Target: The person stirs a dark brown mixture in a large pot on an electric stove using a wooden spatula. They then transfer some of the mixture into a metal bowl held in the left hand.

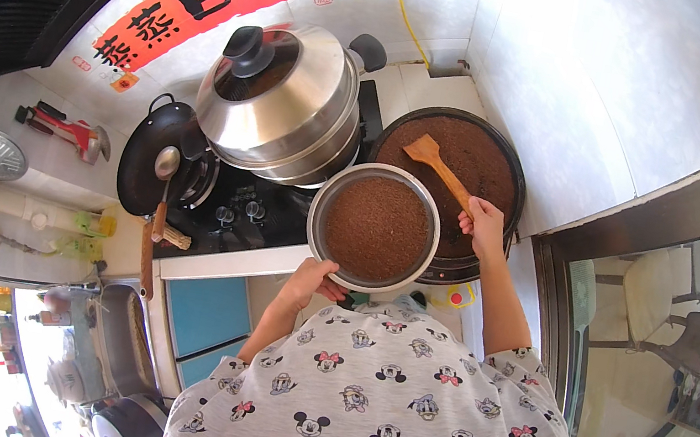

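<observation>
My left hand [311, 281] grips the near rim of a round metal bowl [316, 213], which is well filled with a brown, crumbly grain-like food [377, 229]. In my right hand [482, 225] is the handle of a wooden spatula [438, 166]. Its flat blade lies over a wide black pan [523, 178] at the right, spread with what looks like the same brown stuff [486, 151]. The bowl overlaps the near left side of that pan and hides part of it. Whether the blade touches the food, I cannot tell.
A lidded stainless-steel steamer pot [292, 105] stands on the black gas hob [243, 190]. Left of it sits a black wok [147, 164] with a metal ladle [165, 187] across it. Farther left is a sink [128, 341]. A window frame [550, 266] edges the right side.
</observation>
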Motion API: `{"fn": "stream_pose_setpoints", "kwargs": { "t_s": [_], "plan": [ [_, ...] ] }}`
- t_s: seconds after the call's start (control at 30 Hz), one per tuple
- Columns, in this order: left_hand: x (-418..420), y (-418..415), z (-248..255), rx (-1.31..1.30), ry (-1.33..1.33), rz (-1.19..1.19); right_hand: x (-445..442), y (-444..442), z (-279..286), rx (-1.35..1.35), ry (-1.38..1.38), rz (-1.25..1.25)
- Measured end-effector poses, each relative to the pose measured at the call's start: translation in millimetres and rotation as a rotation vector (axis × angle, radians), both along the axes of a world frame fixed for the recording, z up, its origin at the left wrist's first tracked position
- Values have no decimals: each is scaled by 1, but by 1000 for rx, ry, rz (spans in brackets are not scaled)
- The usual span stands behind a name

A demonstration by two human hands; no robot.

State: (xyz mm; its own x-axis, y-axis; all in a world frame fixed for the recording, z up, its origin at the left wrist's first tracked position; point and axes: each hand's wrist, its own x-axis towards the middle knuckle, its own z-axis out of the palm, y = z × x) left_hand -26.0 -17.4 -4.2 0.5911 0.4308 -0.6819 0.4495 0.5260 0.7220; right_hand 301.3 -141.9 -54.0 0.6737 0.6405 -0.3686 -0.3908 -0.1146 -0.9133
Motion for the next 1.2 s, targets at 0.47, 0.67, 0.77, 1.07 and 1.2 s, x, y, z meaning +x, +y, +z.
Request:
{"fn": "stream_pose_setpoints", "kwargs": {
  "t_s": [0.47, 0.67, 0.77, 1.07, 1.2],
  "plan": [
    [-2, 2, -9, -4, -4, 8, -22, -71, 33, 5, -132, 16],
    [0, 1, 0, 5, -8, 9, -42, -114, 81, -49, -269, 190],
    [0, 3, -2, -8, 28, 10, -50, -114, 96, -73, -242, 82],
    [1, 4, -1, -27, 44, -19, -8, -76, 38, -125, -94, -105],
    [-2, 6, -2, -37, 58, -29, 6, -35, 21, -38, -55, -75]
  ]
}}
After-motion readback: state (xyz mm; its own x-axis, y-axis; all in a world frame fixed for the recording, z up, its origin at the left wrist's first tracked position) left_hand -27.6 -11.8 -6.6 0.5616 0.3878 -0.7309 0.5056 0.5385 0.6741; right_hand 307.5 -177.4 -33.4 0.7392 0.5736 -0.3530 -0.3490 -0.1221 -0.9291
